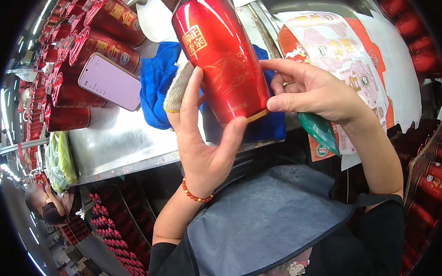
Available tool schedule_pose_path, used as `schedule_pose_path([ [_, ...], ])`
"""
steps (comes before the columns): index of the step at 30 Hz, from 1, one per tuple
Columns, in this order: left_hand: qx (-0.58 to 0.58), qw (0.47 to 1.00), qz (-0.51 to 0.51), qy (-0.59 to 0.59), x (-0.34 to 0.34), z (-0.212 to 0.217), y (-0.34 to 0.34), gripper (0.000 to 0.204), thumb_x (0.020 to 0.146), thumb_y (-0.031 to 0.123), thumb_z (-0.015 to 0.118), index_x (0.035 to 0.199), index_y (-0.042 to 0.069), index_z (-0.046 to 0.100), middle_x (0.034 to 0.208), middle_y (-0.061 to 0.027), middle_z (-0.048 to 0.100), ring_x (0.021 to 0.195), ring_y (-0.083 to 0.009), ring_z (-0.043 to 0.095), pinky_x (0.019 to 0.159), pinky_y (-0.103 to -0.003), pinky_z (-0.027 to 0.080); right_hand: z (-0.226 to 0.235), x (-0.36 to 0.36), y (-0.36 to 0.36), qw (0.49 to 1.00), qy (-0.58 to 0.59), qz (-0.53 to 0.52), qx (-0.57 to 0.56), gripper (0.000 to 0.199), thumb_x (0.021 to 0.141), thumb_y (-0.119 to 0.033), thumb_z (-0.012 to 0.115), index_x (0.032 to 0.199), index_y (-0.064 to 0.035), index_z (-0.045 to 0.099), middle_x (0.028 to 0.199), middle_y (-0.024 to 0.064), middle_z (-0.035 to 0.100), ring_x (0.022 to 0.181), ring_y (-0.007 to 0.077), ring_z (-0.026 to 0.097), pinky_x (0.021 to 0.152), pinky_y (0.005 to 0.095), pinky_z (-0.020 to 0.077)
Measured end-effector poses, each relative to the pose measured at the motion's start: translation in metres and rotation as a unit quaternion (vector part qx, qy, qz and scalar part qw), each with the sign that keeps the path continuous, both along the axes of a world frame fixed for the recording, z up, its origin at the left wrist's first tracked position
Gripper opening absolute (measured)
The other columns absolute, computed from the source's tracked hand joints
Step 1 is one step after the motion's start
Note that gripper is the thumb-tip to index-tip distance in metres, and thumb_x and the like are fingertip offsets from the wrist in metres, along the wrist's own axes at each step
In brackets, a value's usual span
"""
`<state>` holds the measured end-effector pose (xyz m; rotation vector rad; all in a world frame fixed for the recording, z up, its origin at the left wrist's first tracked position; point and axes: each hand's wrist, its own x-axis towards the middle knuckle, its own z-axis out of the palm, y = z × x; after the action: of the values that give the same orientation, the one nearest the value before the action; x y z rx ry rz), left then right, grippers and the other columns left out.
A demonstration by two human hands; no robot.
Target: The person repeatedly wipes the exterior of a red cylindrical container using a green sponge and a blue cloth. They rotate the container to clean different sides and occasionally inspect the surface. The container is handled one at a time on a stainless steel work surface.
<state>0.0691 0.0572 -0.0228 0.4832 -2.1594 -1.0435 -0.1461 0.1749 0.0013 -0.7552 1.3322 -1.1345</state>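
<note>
Tilted above the bench, a glossy red bottle [223,59] with gold printing and a gold rim lies between my two hands. My left hand [203,147] grips its left side and lower end, thumb near the rim. A knitted cloth sleeve [179,88] covers one finger of that hand. My right hand [321,93] pinches the bottle's lower right edge with thumb and fingers. Below the right palm shows a green translucent plastic piece [319,131]; whether the fingers hold it I cannot tell. A blue cloth [156,86] is spread behind the bottle.
A phone [110,81] with a lit screen leans by stacked red bottles [104,49] at left. Printed label sheets [333,49] lie at right. A plastic bag [60,160] hangs at the metal bench's [112,143] corner. Another person [50,204] is at far left.
</note>
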Motion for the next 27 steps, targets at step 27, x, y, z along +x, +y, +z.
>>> schedule_pose_path([
  [27,-0.072,0.996,-0.005,-0.046,0.012,-0.017,-0.01,0.101,0.085,0.034,0.085,0.159,-0.006,0.029,0.158,-0.0234,0.041,0.143,-0.0377,0.041,0.119,-0.043,0.03,0.003,0.011,-0.001,0.999,0.047,0.005,-0.021,0.078,0.085,-0.016,0.087,0.148,0.0056,0.046,0.094,-0.0009,0.051,0.078,0.0034,0.054,0.068,0.0177,0.0449],
])
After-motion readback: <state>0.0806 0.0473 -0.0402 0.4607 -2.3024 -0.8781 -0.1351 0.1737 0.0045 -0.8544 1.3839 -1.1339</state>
